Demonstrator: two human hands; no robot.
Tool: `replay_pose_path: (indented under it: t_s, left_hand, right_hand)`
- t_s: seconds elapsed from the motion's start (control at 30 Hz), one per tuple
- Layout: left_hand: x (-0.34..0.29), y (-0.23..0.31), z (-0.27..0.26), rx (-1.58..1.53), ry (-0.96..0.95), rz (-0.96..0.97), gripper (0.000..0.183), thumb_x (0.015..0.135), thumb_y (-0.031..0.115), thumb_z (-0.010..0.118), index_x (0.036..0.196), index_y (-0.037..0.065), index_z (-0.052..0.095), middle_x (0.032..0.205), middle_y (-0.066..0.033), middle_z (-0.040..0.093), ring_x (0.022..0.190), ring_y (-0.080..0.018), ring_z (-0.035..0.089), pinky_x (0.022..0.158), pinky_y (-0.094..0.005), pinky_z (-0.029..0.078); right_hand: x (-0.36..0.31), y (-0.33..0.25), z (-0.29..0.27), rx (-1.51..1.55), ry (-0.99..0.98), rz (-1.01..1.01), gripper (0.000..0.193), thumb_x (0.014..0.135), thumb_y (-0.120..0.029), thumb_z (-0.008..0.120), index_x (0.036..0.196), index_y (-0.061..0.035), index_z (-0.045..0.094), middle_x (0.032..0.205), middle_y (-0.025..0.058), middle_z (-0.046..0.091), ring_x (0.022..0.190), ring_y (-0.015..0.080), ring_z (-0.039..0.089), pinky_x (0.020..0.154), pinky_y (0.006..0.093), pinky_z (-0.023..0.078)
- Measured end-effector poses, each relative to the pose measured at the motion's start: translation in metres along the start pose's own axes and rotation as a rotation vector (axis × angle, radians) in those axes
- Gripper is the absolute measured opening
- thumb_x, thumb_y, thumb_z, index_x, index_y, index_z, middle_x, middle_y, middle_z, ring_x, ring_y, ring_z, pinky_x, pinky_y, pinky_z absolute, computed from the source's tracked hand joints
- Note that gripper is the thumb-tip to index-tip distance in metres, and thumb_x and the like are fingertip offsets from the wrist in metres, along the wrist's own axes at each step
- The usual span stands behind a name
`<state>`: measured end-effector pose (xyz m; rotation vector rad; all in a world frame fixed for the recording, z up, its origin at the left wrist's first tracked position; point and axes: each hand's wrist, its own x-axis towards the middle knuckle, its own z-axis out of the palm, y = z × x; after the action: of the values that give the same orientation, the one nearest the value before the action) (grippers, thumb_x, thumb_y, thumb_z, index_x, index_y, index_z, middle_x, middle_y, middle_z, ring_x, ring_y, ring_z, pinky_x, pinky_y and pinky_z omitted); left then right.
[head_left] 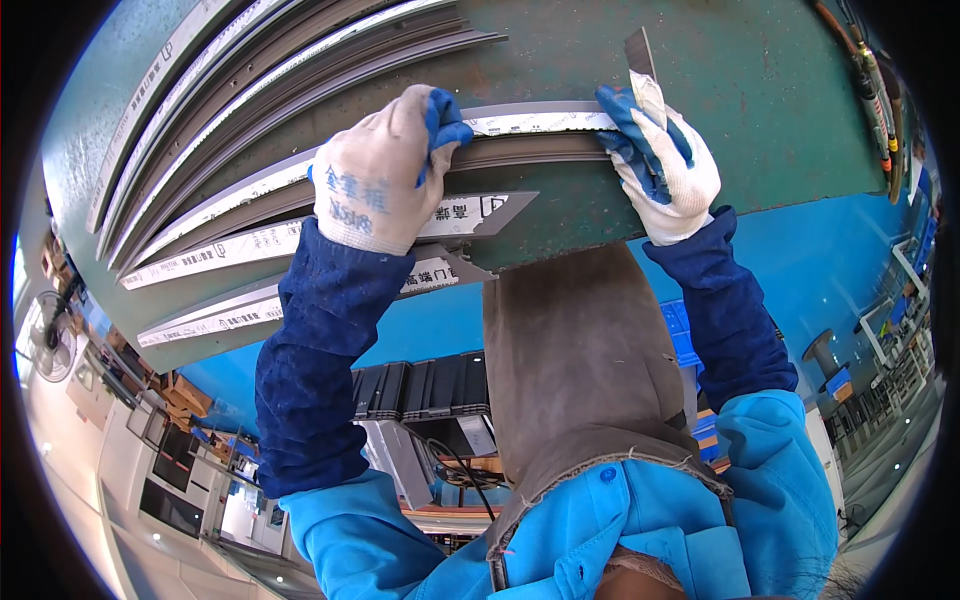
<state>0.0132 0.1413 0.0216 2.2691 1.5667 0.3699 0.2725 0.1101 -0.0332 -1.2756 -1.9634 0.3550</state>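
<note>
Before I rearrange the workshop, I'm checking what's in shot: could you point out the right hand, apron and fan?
Right hand (672, 172): head view, middle of the hand.
Apron (580, 335): head view, brown front.
Fan (52, 335): head view, round head.

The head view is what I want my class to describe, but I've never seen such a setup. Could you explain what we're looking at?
There is no robot here: a person works with two gloved hands. The one picture comes from a wide camera worn on the head, looking down, so its left is the person's left. Its lens makes straight edges look curved.

On the green table lie several long strips, some with white printed film. The left hand is at one strip, its fingers bent together; exactly what they pinch is hidden. The right hand, near that strip's end, holds a flat blade with a white wrapped part. Below are the person's dark apron and blue sleeves.
</note>
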Motion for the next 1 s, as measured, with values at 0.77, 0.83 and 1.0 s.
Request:
replay_pose_path:
  t_s: [0.77,0.83,1.0]
  left_hand:
    - [-0.027,-0.044,-0.014,-0.593,0.203,-0.358,0.038,0.089,0.030,0.062,0.105,-0.004,0.063,0.067,-0.0077,0.062,0.049,-0.0105,0.053,0.048,-0.0185,0.046]
    - [-0.031,-0.048,-0.014,-0.776,0.210,-0.445,0.041,0.091,0.034,0.059,0.104,-0.005,0.064,0.062,-0.0052,0.059,0.044,-0.0084,0.048,0.044,-0.0175,0.042]
    - [-0.027,-0.047,-0.022,-1.160,0.227,-0.549,0.045,0.090,0.039,0.060,0.103,-0.005,0.064,0.054,-0.0016,0.051,0.037,-0.0052,0.036,0.039,-0.0174,0.035]
  right_hand:
    - [0.002,-0.002,0.000,0.080,-0.025,0.021,0.054,0.058,0.011,0.072,0.110,-0.0005,0.065,0.119,0.0183,0.063,0.105,0.0336,0.064,0.090,0.0345,0.050]
    - [0.003,-0.007,-0.001,0.055,-0.021,0.031,0.054,0.059,0.012,0.071,0.111,0.0000,0.064,0.120,0.0187,0.063,0.106,0.0342,0.063,0.091,0.0349,0.050]
    - [0.002,-0.008,-0.002,0.047,-0.046,0.050,0.053,0.059,0.013,0.070,0.110,0.0010,0.064,0.120,0.0191,0.063,0.108,0.0342,0.062,0.093,0.0352,0.049]
